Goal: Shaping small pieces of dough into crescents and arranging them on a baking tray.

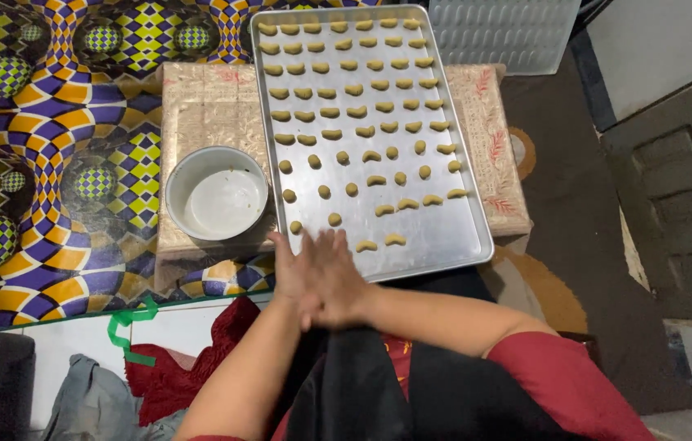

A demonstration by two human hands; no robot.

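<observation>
The two hands are pressed together, palm against palm, just at the near edge of the metal baking tray point(460, 237). The right hand point(338, 282) lies on top and the left hand point(287, 273) is under it, so only a part of the left one shows. The fingers point(325, 245) are stretched almost straight and point toward the tray, and their tips reach over its near rim. If a piece of dough is between the palms, I cannot tell, because the hands cover it.

On the tray lie many small dough pieces point(354, 90) in rows. The far rows are curved like crescents, and the nearer left ones are small balls. The closest ball point(334, 219) is just beyond the fingertips, not touching them. Two crescents point(380, 242) lie near the fingers on the right side.

A white round bowl point(217, 193) stands to the left of the tray, on a low table with a pale cloth point(207, 106). A mat with a colourful pattern point(52, 163) lies on the left.
</observation>
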